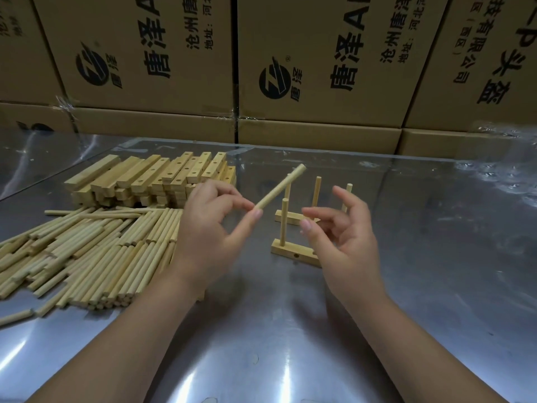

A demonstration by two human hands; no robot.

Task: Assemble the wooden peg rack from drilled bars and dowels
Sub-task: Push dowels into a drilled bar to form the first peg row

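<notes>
My left hand (209, 225) pinches the lower end of a loose wooden dowel (280, 188) that slants up to the right. My right hand (345, 228) hovers beside it with fingers spread and holds nothing. Between and behind the hands two drilled bars lie on the steel table. The near bar (293, 253) carries one upright dowel (283, 221) at its left end. The far bar (290, 218) has upright dowels (316, 190); my right hand hides its right part.
A heap of loose dowels (87, 251) lies at the left on the shiny metal table (436, 257). Behind it sits a stack of drilled bars (157, 178). Printed cardboard boxes (319, 68) wall off the back.
</notes>
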